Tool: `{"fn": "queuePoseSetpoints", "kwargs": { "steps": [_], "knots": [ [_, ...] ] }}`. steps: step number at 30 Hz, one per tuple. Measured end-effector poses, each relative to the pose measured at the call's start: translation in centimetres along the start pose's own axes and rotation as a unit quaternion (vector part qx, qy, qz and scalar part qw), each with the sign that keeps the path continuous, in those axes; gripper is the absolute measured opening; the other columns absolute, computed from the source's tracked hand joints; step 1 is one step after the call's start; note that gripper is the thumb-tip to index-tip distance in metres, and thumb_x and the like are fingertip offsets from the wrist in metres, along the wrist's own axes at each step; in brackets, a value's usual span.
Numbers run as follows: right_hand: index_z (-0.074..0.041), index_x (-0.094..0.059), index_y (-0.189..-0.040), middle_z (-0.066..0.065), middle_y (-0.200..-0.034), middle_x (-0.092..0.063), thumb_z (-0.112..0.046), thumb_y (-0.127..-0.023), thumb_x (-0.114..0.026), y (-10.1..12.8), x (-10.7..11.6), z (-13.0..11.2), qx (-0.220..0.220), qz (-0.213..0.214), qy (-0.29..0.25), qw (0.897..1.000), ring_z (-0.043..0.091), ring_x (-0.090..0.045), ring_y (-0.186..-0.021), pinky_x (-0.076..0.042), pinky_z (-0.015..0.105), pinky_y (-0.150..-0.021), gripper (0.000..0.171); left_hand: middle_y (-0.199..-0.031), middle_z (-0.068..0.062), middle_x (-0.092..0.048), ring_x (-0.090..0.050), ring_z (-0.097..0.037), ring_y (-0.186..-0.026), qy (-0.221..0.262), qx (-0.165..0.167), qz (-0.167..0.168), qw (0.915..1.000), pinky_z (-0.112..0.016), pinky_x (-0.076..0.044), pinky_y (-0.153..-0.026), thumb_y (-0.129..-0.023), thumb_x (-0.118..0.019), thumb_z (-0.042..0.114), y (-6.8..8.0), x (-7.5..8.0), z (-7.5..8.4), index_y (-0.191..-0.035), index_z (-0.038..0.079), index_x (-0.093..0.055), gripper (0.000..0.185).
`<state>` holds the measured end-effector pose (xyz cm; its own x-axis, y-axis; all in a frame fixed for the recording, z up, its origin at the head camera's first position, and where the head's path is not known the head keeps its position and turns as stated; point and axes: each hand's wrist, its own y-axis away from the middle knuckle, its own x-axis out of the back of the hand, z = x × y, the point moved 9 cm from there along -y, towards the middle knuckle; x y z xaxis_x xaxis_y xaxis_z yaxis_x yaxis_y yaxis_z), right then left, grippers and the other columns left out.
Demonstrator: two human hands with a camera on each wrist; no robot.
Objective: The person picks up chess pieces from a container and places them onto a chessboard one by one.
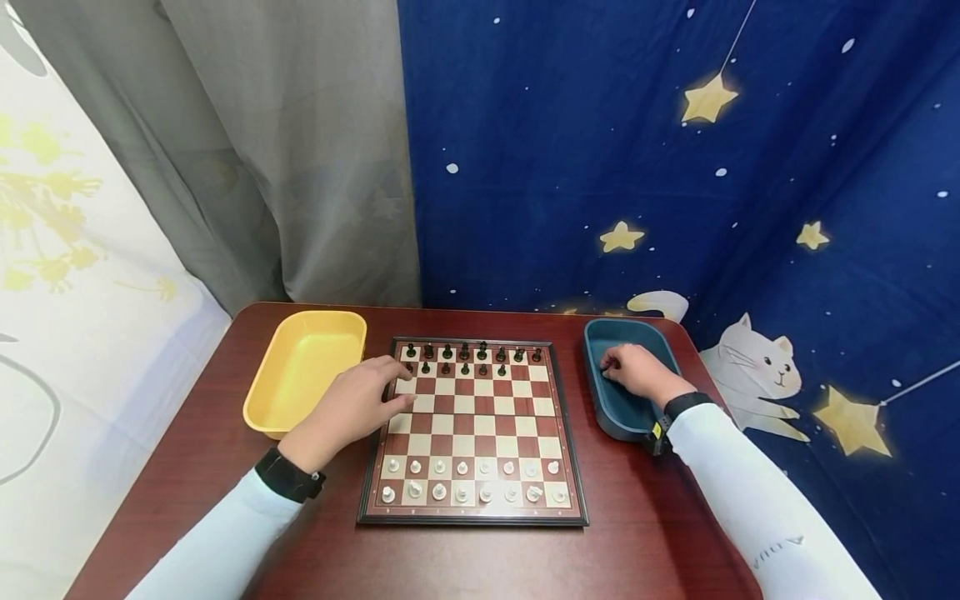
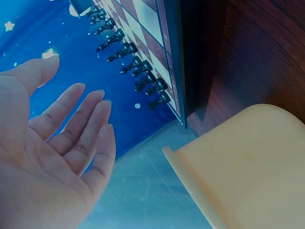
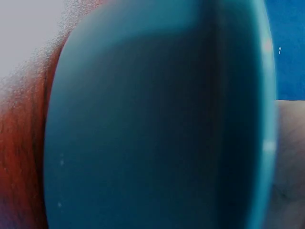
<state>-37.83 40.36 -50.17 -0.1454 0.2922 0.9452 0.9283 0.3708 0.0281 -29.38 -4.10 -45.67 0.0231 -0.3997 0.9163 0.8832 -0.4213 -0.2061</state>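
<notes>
Reaching: right hand is down inside the blue tray at the desk's far right corner, fingers curled; what it grips, I cannot tell.
Left hand: released, flat over the chessboard left edge.
Beside: yellow tray.

Dark blue tray right of chessboard (black pieces upright along far rows)

The chessboard is lying on the surface before me, one tray sitting left of it, another tray right, curtains hanging behind.
</notes>
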Motion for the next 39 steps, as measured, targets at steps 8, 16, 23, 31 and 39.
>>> {"fn": "queuePoseSetpoints", "kwargs": {
  "steps": [8,16,23,31,39],
  "knots": [
    [-0.002,-0.079,-0.096,0.003,-0.087,-0.073,0.001,-0.099,-0.076,0.6,0.1,0.8,-0.007,0.025,-0.015,1.0,0.019,-0.063,-0.079,-0.056,0.042,-0.077,0.006,-0.118,-0.004,-0.076,-0.07,-0.022,-0.099,-0.001,-0.015,0.01,0.9998,-0.048,-0.062,-0.09,-0.098,-0.087,0.033,-0.1,0.1,0.3,-0.121,0.011,-0.08,0.033],
    [-0.006,-0.08,-0.096,0.003,-0.089,-0.075,-0.005,-0.103,-0.076,1.4,1.1,1.0,-0.04,0.038,-0.044,0.998,0.02,-0.064,-0.08,-0.054,0.038,-0.075,0.008,-0.116,-0.005,-0.076,-0.067,-0.02,-0.091,-0.003,-0.022,0.012,0.9997,-0.046,-0.061,-0.083,-0.098,-0.087,0.033,-0.2,0.0,0.7,-0.119,0.012,-0.08,0.031],
    [-0.009,-0.083,-0.104,0.008,-0.102,-0.08,-0.01,-0.106,-0.076,2.8,4.0,-1.9,-0.058,0.092,-0.078,0.991,0.024,-0.069,-0.09,-0.058,0.041,-0.079,0.007,-0.119,-0.006,-0.077,-0.073,-0.021,-0.104,0.007,-0.026,0.002,0.9996,-0.046,-0.064,-0.092,-0.099,-0.086,0.036,-0.7,-0.5,1.6,-0.12,0.013,-0.08,0.032],
    [-0.011,-0.084,-0.113,0.006,-0.109,-0.08,-0.018,-0.106,-0.078,3.1,4.3,-10.5,-0.038,0.108,-0.118,0.986,0.022,-0.066,-0.086,-0.055,0.041,-0.073,0.012,-0.114,-0.003,-0.079,-0.074,-0.018,-0.102,0.012,-0.07,-0.006,0.9974,-0.042,-0.063,-0.088,-0.102,-0.082,0.039,-2.1,-1.6,5.5,-0.119,0.017,-0.079,0.028],
    [-0.015,-0.086,-0.111,0.0,-0.102,-0.081,-0.021,-0.104,-0.08,1.1,2.0,-18.3,-0.007,0.09,-0.192,0.977,0.018,-0.065,-0.076,-0.054,0.037,-0.065,0.011,-0.105,0.002,-0.078,-0.071,-0.013,-0.09,0.034,-0.084,0.017,0.9957,-0.035,-0.059,-0.076,-0.104,-0.078,0.05,-4.1,-1.9,10.1,-0.115,0.018,-0.079,0.034]
  ]
}}
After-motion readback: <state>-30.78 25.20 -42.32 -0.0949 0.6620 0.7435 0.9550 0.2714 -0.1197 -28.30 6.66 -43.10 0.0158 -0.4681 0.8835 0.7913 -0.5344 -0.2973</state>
